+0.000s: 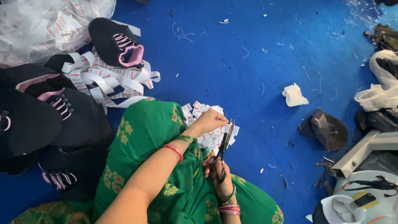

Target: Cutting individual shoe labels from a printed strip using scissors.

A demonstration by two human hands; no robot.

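I sit on a blue floor in green patterned clothing (149,137). My left hand (210,121) pinches a small white label at the tip of a pair of black scissors (224,145). My right hand (217,172) grips the scissors' handles, blades pointing up and away from me and slightly apart. A heap of cut white labels with red marks (209,139) lies on my knee and the floor under the hands. A long white label ribbon (112,81) trails in loops from the left towards my lap.
Black shoe uppers with pink laces (118,41) (54,103) pile up at left, beside clear plastic bags (37,25). A crumpled white scrap (294,95), a dark shoe part (327,128), white bags and grey machine parts (365,153) lie at right. Thread bits dot the floor.
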